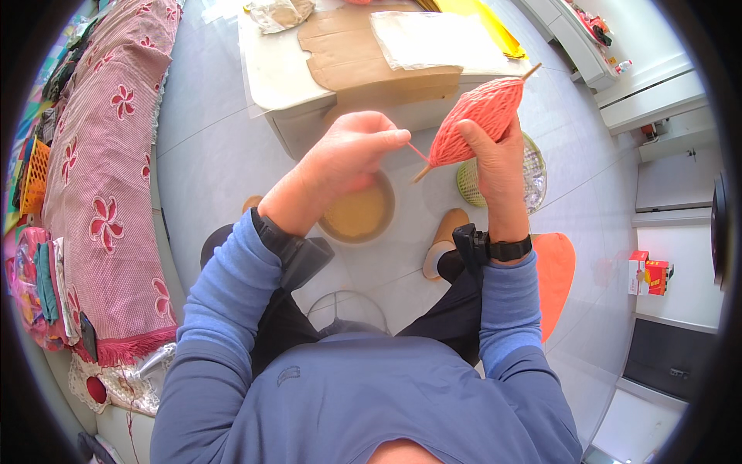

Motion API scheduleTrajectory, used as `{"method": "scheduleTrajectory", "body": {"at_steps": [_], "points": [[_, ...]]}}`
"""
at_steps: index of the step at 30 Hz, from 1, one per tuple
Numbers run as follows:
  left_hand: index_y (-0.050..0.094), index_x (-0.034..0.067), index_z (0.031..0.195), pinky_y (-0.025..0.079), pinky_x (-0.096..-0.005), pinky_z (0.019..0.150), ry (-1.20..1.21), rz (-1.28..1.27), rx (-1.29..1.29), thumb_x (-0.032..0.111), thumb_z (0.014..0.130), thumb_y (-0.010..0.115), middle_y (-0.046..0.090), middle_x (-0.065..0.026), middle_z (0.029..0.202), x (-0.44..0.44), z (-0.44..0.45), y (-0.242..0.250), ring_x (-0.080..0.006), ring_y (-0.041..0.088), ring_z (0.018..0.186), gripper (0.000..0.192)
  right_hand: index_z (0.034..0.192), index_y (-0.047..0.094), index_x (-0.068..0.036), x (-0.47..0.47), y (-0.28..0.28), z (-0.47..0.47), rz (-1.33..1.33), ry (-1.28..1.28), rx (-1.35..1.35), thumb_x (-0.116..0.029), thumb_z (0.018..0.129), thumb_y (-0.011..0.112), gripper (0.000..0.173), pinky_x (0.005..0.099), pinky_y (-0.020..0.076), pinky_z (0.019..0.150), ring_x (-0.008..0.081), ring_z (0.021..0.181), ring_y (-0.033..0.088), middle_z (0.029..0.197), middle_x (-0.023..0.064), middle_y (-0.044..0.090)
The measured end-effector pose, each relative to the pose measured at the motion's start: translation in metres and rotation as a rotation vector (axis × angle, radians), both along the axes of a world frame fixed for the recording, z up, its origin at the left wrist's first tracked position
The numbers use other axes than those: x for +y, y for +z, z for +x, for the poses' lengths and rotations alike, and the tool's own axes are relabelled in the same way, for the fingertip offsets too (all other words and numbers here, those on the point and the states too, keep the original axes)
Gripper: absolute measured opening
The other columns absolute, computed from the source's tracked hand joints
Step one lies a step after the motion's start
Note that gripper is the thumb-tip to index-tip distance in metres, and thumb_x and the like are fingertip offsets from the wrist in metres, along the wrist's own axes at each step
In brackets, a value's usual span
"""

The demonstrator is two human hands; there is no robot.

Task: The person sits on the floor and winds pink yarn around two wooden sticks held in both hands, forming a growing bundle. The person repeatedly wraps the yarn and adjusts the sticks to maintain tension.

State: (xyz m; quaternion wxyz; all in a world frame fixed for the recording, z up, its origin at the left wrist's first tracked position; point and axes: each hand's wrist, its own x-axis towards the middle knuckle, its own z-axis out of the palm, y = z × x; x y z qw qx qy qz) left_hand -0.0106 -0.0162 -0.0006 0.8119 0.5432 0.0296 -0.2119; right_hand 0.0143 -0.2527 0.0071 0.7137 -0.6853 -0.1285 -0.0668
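My right hand (499,156) grips a spindle-shaped bundle of coral yarn (478,116), wound on a thin wooden stick (531,71) whose two ends stick out. The bundle tilts up to the right. To its left, my left hand (365,145) pinches a coral strand (418,152) between thumb and fingers; the strand runs taut to the bundle's lower end. Below my left hand a round basin (356,214) with yellowish contents stands on the floor, partly hidden by that hand. Behind my right hand is a green mesh basket (472,184), also partly hidden.
Ahead stands a low white table (272,75) with cardboard (348,52), a white sheet (432,37) and yellow packaging (493,26). At the left lies a sofa with a pink patterned cover (110,174). An orange seat (556,278) is beside my right leg; white cabinets (655,104) line the right.
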Motion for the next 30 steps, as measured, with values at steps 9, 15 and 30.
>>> {"method": "scheduleTrajectory", "body": {"at_steps": [9,15,30], "points": [[0.06,0.01,0.083,0.028,-0.0195,0.049,0.041,-0.062,-0.032,0.016,0.095,0.073,0.051,0.0066,0.072,0.009,0.005,0.002,-0.003,0.036,0.055,0.019,0.126,0.069,-0.017,-0.005,-0.013,0.001,-1.165,-0.321,-0.619,0.001,0.066,0.082,0.064,0.0402,0.0399,0.1,0.0274,0.103,0.05,0.101,0.0072,0.061],[0.06,0.01,0.082,0.027,-0.0199,0.049,0.082,-0.057,-0.014,0.016,0.096,0.072,0.051,0.0064,0.072,0.007,0.005,0.004,-0.0031,0.036,0.055,0.019,0.119,0.066,-0.009,-0.008,-0.013,0.003,-0.604,-0.145,-0.266,0.007,0.076,0.074,0.046,0.0407,0.0488,0.098,0.0288,0.108,0.06,0.111,0.0082,0.066],[0.064,0.007,0.084,0.03,-0.0199,0.047,0.011,0.001,0.023,0.015,0.093,0.075,0.053,0.0056,0.07,-0.002,0.0,-0.001,-0.0027,0.038,0.053,0.016,0.141,0.047,-0.001,-0.014,0.004,0.003,0.722,0.21,0.141,-0.013,0.097,0.067,0.05,0.0545,0.0475,0.11,0.0329,0.126,0.058,0.136,0.0172,0.058]]}}
